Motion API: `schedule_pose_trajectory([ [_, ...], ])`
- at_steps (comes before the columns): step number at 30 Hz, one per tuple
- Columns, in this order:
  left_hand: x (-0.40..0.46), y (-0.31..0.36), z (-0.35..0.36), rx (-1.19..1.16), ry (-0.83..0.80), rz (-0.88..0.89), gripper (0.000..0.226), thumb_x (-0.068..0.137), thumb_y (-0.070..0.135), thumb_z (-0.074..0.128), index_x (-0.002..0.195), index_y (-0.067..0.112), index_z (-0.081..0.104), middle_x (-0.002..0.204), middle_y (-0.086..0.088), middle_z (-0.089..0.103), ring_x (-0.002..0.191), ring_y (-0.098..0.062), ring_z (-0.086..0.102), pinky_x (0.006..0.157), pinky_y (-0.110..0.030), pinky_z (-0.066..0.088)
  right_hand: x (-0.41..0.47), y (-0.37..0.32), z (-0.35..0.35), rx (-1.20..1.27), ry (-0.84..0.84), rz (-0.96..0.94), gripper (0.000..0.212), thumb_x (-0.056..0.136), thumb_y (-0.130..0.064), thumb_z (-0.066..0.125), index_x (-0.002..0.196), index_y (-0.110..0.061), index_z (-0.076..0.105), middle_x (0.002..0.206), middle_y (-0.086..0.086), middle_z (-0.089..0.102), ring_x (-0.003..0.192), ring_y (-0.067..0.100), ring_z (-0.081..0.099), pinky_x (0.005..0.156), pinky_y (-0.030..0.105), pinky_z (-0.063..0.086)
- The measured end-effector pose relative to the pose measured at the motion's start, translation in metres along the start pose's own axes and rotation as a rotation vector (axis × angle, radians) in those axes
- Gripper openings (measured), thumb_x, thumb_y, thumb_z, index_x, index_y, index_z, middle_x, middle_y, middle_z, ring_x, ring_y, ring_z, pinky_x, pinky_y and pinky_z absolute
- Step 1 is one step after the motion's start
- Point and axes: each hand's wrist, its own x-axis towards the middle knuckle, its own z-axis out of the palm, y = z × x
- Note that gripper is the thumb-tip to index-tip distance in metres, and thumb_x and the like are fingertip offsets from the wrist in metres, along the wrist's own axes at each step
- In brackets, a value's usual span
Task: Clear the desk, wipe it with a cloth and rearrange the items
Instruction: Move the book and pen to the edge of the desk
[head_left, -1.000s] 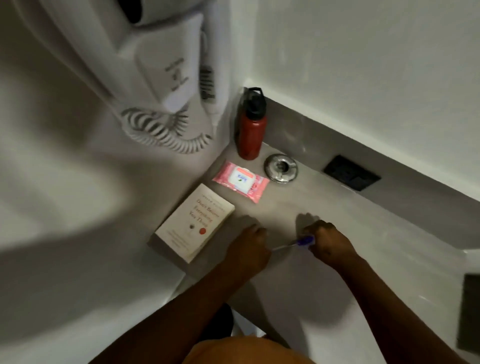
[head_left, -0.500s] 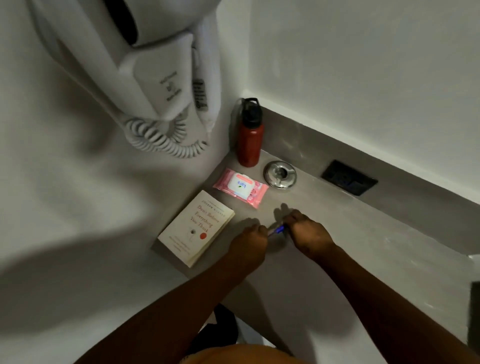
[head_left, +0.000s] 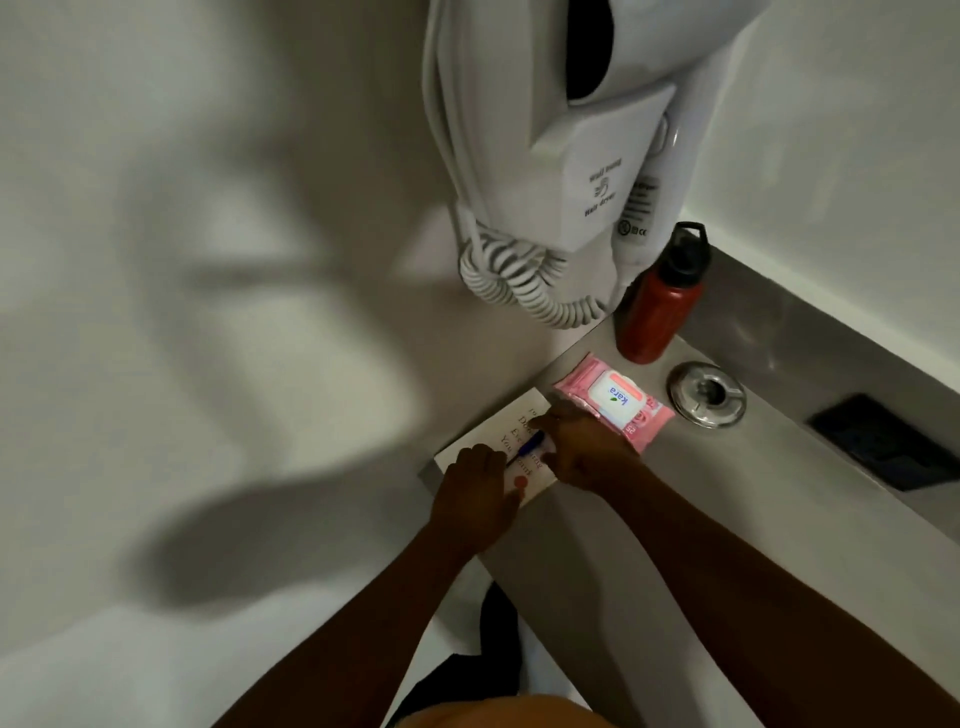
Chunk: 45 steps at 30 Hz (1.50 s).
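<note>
both hands over the white paperback book (head_left: 524, 441) at the left end of the grey bench (head_left: 649, 545). a blue-capped pen (head_left: 527, 446) sits between them over the cover, long axis diagonal, cap toward the far right and body toward the near left. right hand (head_left: 582, 447) closed on the cap end, left hand (head_left: 480, 496) curled at the other end with fingers on the cover; can't tell if the pen is touching the book yet or just above it. looks like the rearrange stage: pen going down on the book. both hands equally near, the right has the better hold.

around: pink kara wet-wipes pack (head_left: 615, 400) just beside the right hand and touching the book's far corner, so tight clearance on that side. red water bottle (head_left: 660, 306) upright in the corner, round metal ashtray (head_left: 706, 395) beside the pack, black wall socket (head_left: 883, 441) further right. wall-mounted hair dryer (head_left: 571, 130) with coiled cord (head_left: 514, 283) hangs above, clear of the move.
</note>
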Motion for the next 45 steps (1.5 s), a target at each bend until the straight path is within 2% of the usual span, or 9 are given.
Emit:
schedule_pose_trajectory([
  [4, -0.006, -0.008, 0.012, 0.026, 0.011, 0.046, 0.087, 0.081, 0.073, 0.054, 0.145, 0.017, 0.036, 0.142, -0.006, 0.043, 0.13, -0.026, 0.042, 0.108, -0.041, 0.043, -0.018, 0.014, 0.006, 0.017, -0.045, -0.03, 0.075, 0.074, -0.03, 0.073, 0.145, -0.024, 0.049, 0.154, 0.012, 0.036, 0.142, 0.033, 0.034, 0.111, 0.047, 0.042],
  [13, -0.003, -0.004, 0.015, 0.097, 0.03, 0.037, 0.08, 0.09, 0.069, 0.047, 0.149, 0.017, 0.032, 0.149, -0.006, 0.037, 0.136, -0.026, 0.036, 0.112, -0.04, 0.036, -0.01, 0.005, 0.022, -0.059, 0.046, 0.001, 0.051, 0.087, -0.018, 0.07, 0.136, -0.024, 0.058, 0.153, 0.013, 0.04, 0.136, 0.034, 0.042, 0.11, 0.045, 0.045],
  [21, -0.007, 0.041, 0.019, 0.206, 0.075, 0.182, 0.109, 0.074, 0.081, 0.043, 0.155, 0.009, 0.029, 0.16, -0.015, 0.033, 0.143, -0.036, 0.035, 0.111, -0.054, 0.032, -0.089, 0.038, 0.023, 0.142, 0.257, 0.17, 0.054, 0.096, -0.021, 0.052, 0.15, -0.025, 0.043, 0.159, 0.002, 0.037, 0.149, 0.02, 0.031, 0.122, 0.031, 0.022],
  [25, 0.001, 0.134, 0.04, 0.202, 0.033, 0.545, 0.096, 0.084, 0.075, 0.042, 0.152, 0.005, 0.038, 0.159, -0.018, 0.038, 0.148, -0.037, 0.033, 0.12, -0.054, 0.023, -0.19, 0.082, 0.03, 0.126, 0.335, 0.426, 0.062, 0.097, -0.044, 0.047, 0.155, -0.028, 0.031, 0.162, 0.003, 0.032, 0.149, 0.023, 0.03, 0.123, 0.034, 0.018],
  [28, -0.004, 0.224, 0.065, 0.286, -0.05, 0.81, 0.091, 0.09, 0.069, 0.036, 0.156, 0.005, 0.027, 0.166, -0.016, 0.024, 0.156, -0.029, 0.009, 0.125, -0.046, -0.012, -0.278, 0.118, 0.043, 0.128, 0.293, 0.717, 0.071, 0.099, -0.06, 0.022, 0.159, -0.024, 0.013, 0.167, 0.005, 0.012, 0.155, 0.025, 0.007, 0.122, 0.038, -0.001],
  [30, -0.014, 0.287, 0.089, 0.3, -0.146, 0.988, 0.089, 0.094, 0.067, 0.03, 0.159, 0.008, 0.012, 0.169, -0.013, 0.007, 0.156, -0.024, -0.01, 0.121, -0.04, -0.024, -0.339, 0.137, 0.054, 0.137, 0.316, 0.893, 0.073, 0.098, -0.06, 0.011, 0.159, -0.02, 0.007, 0.168, 0.006, 0.003, 0.155, 0.025, -0.004, 0.121, 0.039, -0.008],
  [34, -0.055, 0.403, 0.139, 0.362, -0.236, 1.253, 0.085, 0.098, 0.063, 0.025, 0.16, 0.01, 0.001, 0.17, -0.01, -0.002, 0.157, -0.025, -0.011, 0.125, -0.043, -0.014, -0.455, 0.165, 0.072, 0.196, 0.367, 1.187, 0.072, 0.101, -0.057, 0.014, 0.159, -0.016, 0.007, 0.168, 0.009, 0.003, 0.155, 0.026, -0.004, 0.122, 0.042, -0.006],
  [37, -0.101, 0.482, 0.179, 0.411, -0.295, 1.4, 0.082, 0.099, 0.061, 0.023, 0.16, 0.01, 0.002, 0.17, -0.01, 0.0, 0.158, -0.027, -0.006, 0.123, -0.042, -0.012, -0.539, 0.184, 0.084, 0.233, 0.448, 1.384, 0.067, 0.102, -0.05, 0.029, 0.157, -0.013, 0.021, 0.166, 0.013, 0.013, 0.155, 0.029, 0.006, 0.125, 0.044, 0.003],
  [45, -0.187, 0.661, 0.279, 0.375, -0.451, 1.534, 0.076, 0.1, 0.051, 0.041, 0.158, 0.007, 0.018, 0.166, -0.014, 0.02, 0.153, -0.033, 0.018, 0.124, -0.046, 0.022, -0.702, 0.256, 0.118, 0.395, 0.571, 1.818, 0.048, 0.094, -0.033, 0.052, 0.133, -0.006, 0.047, 0.139, 0.019, 0.051, 0.129, 0.039, 0.046, 0.105, 0.046, 0.041],
])
